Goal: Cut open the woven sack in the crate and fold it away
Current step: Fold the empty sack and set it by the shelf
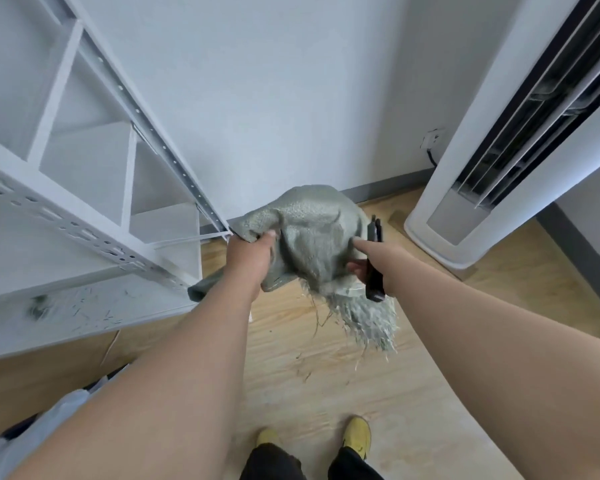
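Gripping one corner of the grey-green sack [312,237], the left hand [250,258] has its fingers curled round the bunched cloth. The right hand [371,268] holds a black cutter [374,261] and pinches the sack's other side, though the cutter and cloth hide most of its fingers. One sack is in view, held up in the air between the two hands, above the wooden floor [326,382], its lower edge frayed into loose strands. Left of the sack stands one white metal shelf [84,237], with scattered fibres on its lowest board. Right of the sack stands one tall white air conditioner [499,168], cut off at the top. Below the sack, two yellow shoes [357,434] show.
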The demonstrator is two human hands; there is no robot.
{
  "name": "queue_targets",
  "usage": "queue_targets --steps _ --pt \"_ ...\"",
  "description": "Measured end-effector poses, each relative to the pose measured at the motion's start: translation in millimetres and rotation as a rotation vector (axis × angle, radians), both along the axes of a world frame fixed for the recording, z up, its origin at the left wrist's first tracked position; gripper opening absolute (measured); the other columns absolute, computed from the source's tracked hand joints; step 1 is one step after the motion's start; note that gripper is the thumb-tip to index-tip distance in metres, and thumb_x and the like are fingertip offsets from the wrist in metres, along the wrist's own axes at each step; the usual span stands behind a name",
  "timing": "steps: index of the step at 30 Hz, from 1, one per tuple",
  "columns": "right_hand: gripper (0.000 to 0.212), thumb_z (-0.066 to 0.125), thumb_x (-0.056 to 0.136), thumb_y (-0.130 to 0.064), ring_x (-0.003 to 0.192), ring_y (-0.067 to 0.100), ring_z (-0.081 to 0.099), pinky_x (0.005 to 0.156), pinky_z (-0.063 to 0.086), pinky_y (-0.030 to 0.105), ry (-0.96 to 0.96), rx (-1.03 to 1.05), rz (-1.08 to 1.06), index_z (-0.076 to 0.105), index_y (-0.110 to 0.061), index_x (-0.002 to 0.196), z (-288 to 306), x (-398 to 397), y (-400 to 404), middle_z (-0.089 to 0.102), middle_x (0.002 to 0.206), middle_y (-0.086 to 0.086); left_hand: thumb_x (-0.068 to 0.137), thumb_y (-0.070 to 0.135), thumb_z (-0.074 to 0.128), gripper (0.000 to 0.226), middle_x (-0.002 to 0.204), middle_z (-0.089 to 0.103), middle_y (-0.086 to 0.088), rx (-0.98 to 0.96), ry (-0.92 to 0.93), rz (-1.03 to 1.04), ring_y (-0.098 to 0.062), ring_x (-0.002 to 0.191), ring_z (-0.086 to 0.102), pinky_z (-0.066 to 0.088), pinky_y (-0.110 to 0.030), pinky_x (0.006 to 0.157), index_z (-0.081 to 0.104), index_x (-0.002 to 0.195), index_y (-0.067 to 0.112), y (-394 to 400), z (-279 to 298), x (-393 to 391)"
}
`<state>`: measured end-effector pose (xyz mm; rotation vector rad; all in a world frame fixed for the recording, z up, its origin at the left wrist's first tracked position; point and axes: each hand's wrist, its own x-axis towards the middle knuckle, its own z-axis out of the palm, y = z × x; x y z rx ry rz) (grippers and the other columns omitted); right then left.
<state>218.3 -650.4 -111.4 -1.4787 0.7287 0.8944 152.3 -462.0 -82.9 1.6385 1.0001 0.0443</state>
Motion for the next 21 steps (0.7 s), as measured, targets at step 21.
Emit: queue_targets --steps 21 --pt "0.057 0.069 0.065 -0.072 0.029 0.003 0.041 0.033 0.039 0.011 0.381 0.251 -0.039 0.052 -0.018 0.067 -85.1 60.4 105.2 0.047 0.046 -0.006 0.09 0.008 0.051 0.036 0.105 0.071 0.004 0.323 0.092 -0.588 -0.018 0.097 0.062 0.049 -0.028 0.082 0.068 0.116 0.028 51.5 -83.2 29.2"
